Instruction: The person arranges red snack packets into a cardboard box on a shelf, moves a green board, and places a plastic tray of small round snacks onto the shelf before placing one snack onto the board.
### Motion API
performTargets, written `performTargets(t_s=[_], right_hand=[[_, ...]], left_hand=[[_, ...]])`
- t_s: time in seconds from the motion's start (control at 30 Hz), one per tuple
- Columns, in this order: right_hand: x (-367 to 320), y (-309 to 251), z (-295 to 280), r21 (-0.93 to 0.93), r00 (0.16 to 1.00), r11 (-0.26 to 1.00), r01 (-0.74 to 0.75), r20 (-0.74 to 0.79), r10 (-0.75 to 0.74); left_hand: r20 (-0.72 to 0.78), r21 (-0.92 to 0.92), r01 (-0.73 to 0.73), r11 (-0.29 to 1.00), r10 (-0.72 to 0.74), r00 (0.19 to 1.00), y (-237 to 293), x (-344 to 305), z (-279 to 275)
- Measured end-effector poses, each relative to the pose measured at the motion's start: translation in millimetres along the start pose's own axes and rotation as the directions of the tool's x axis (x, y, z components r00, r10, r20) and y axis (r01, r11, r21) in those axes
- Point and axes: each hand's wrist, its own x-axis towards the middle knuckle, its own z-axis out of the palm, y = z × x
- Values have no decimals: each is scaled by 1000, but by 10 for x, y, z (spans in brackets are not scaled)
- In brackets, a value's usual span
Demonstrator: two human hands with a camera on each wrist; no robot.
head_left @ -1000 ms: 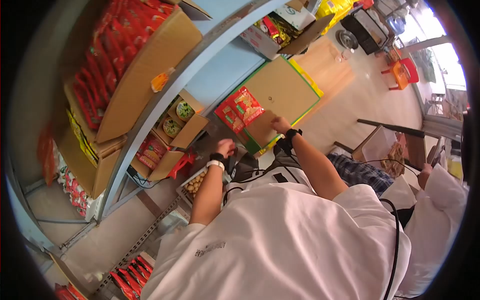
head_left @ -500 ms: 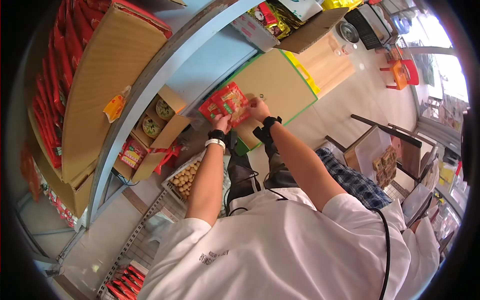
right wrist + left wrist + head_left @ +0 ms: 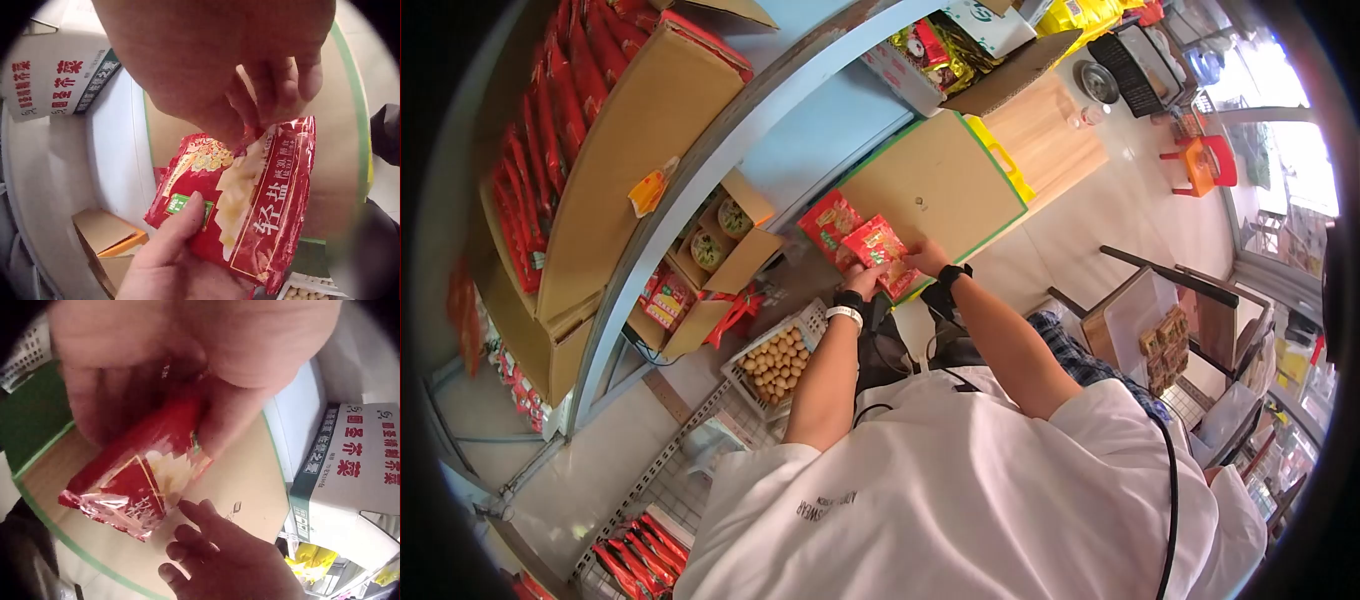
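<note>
A red snack packet [image 3: 873, 242] with Chinese lettering is held in my left hand [image 3: 863, 278], its thumb [image 3: 187, 215] pressed on the printed face. In the left wrist view the same packet slants down from the fingers. My right hand [image 3: 927, 258] is at the packet's other side, fingers loosely bent, fingertips [image 3: 186, 506] right at its edge. Another red packet [image 3: 828, 222] lies to the left on a green-edged cardboard surface [image 3: 960, 180], partly overlapped by the held one in the head view.
Blue metal shelving [image 3: 700, 170] with boxes of red packets stands left. A small carton of round tubs [image 3: 740, 250] and a white crate of round brown items [image 3: 772, 365] are nearby. A lettered carton [image 3: 350, 469] is beyond the cardboard. A wooden-topped stand [image 3: 1120, 325] is right.
Both hands have reached in to the red packets from below. One packet has shifted right, apart from the other, and is now in my left hand.
</note>
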Motion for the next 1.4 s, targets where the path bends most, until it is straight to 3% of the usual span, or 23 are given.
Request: performTargets(t_s=[0.03, 0.07, 0.17, 0.3, 0.4, 0.5, 0.57, 0.63, 0.67, 0.73, 0.77, 1.0, 1.1, 1.17, 1.2, 1.3, 1.4], right_hand=[[-69, 17, 27, 55, 999, 998, 25, -30, -23], [-120, 25, 36, 108, 997, 993, 55, -63, -48], [-289, 31, -27, 274, 1000, 962, 3, -8, 0], [-525, -228, -190, 673, 942, 697, -246, 336, 8], [-513, -400, -173, 754, 930, 639, -155, 329, -163], [-562, -688, -221, 745, 925, 666, -49, 285, -250], [-683, -983, -399, 609, 911, 790, 78, 278, -304], [-938, -1408, -530, 523, 909, 828, 199, 216, -355], [-963, -1533, -544, 545, 878, 794, 270, 198, -435], [-1045, -1834, -577, 636, 836, 721, 274, 213, -506], [-1140, -1983, -609, 679, 818, 684, 266, 217, -533], [-2061, -3041, -769, 516, 614, 603, 608, 175, -769], [-2399, -3324, -732, 482, 528, 505, 717, 99, -844], [-2570, -3511, -715, 478, 491, 448, 755, 40, -870], [-2556, -3585, -711, 357, 425, 400, 844, 7, -905], [-2770, -3957, -761, 382, 455, 419, 824, -5, -891], [-2866, -4460, -802, 352, 345, 292, 889, -95, -934]], left_hand=[[19, 0, -33, 999, 33, 999, -18, -22, 1], [63, 28, 22, 999, -24, 998, -9, -43, -36], [113, -11, 10, 1000, -8, 994, 13, -158, -85], [213, -30, -72, 997, 77, 974, 221, -506, -54], [252, 74, -137, 988, 114, 961, 317, -571, -93], [316, -107, -301, 947, 320, 893, 308, -526, -125], [236, -36, -412, 910, 408, 882, 516, -724, -67], [191, 88, -468, 880, 446, 874, 743, -872, -95], [178, 108, -512, 852, 491, 853, 884, -999, -91], [154, 143, -584, 799, 565, 811, 1179, -1268, -67], [136, 161, -632, 758, 617, 775, 1353, -1459, -30], [64, 265, -855, 447, 876, 478, 2181, -2813, 76], [54, 320, -849, 421, 886, 460, 2363, -3273, 18], [25, 165, -893, 419, 903, 428, 2525, -3586, 81], [19, 144, -913, 383, 921, 389, 2618, -3650, 68], [-9, 58, -971, 234, 972, 234, 3000, -3780, 47], [16, 110, -993, 50, 999, 52, 3462, -3903, -2]])
